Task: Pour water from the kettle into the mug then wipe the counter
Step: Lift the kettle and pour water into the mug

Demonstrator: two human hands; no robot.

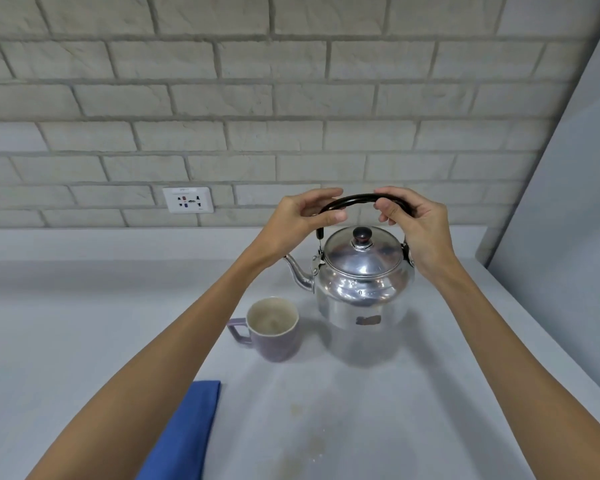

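Note:
A shiny metal kettle (362, 289) with a black knob on its lid stands on the pale counter (84, 323), spout pointing left. Its black arched handle (359, 198) is upright. My left hand (303, 216) grips the handle's left end and my right hand (413, 220) grips its right end. Just left of and in front of the kettle stands a purple mug (274, 329), cream inside, handle to the left; it looks empty. A folded blue cloth (184, 434) lies near the front edge, partly under my left forearm.
A brick-pattern wall runs along the back with a white power socket (187, 199) left of the kettle. A plain grey wall (568, 202) closes off the counter's right side. Faint stains (309, 438) mark the counter in front of the kettle.

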